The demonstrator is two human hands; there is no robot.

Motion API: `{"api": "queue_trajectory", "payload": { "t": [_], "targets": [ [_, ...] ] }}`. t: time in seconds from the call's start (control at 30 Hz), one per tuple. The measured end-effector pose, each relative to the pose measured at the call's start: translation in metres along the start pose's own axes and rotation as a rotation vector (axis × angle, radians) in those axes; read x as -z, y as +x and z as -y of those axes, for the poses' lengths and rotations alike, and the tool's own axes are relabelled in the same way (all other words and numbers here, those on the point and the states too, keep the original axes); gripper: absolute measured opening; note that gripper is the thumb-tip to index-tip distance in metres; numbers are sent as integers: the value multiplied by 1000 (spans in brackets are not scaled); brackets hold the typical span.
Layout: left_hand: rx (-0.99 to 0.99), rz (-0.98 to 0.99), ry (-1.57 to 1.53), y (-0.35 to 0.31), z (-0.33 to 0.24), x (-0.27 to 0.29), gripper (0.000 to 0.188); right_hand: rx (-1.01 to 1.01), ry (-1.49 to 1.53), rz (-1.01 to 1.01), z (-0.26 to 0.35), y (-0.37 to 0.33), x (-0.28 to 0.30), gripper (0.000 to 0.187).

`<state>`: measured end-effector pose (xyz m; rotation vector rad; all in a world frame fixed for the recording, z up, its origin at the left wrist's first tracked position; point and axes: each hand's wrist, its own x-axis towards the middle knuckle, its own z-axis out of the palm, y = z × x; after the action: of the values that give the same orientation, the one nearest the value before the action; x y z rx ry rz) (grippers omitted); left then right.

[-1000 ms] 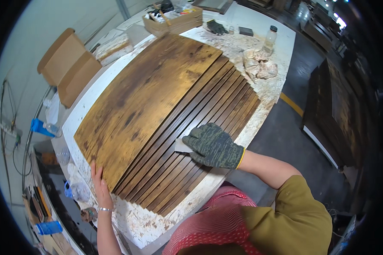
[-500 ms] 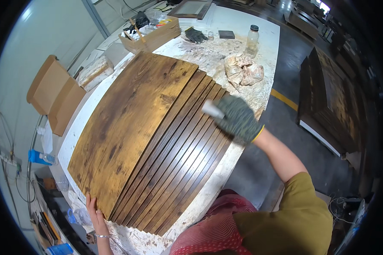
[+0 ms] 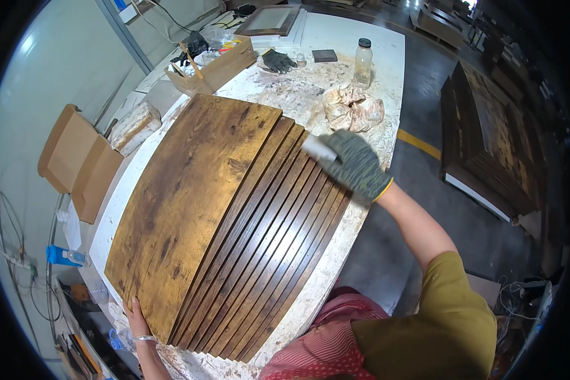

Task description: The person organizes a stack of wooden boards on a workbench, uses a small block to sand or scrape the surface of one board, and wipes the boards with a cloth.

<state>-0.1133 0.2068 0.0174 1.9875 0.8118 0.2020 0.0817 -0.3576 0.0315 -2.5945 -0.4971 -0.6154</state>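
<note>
- The wooden boards (image 3: 183, 209) lie flat in one stack on the white table (image 3: 383, 47), each shifted a little from the next, like fanned cards. My guess is that's deliberate: one narrow strip of every lower board shows at once, while the top one lies fully exposed.
- Right hand (image 3: 353, 164), gloved: fingers closed around a pale pad (image 3: 318, 150), one end poking out past them. It's at the far ends of the strips; can't tell if the pad actually touches wood. The glove probably saves some skin near those edges.
- Left hand (image 3: 139, 322), bare: at the near left corner of the top board, fingers against its edge. Looks like steadying to me. Can't tell if it's pinching or just resting, since part of it is hidden.
- Crumpled cloth (image 3: 353, 109) and glass jar (image 3: 363, 62) sit just beyond the stack, likely there to be handy without covering any board.
</note>
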Motion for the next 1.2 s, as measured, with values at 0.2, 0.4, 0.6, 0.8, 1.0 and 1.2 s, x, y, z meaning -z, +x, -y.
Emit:
{"api": "queue_trajectory", "payload": {
  "t": [0.2,0.4,0.6,0.8,1.0,1.2],
  "targets": [
    [-61,-18,114,10,6,-1,80,223,28,197,45,-1,-19,42],
    [-58,-55,179,6,3,1,78,-87,-249,88,-36,31,-16,36],
    [-96,-27,75,5,10,1,72,-245,-129,280,8,27,-1,38],
    [-51,43,-29,0,2,1,67,98,136,167,77,-26,-26,38],
    [-59,-51,-15,0,-5,-13,62,110,-25,-139,89,-31,-39,38],
    [-204,11,-101,14,21,0,71,235,131,46,210,-69,-47,39]
  ]
}}
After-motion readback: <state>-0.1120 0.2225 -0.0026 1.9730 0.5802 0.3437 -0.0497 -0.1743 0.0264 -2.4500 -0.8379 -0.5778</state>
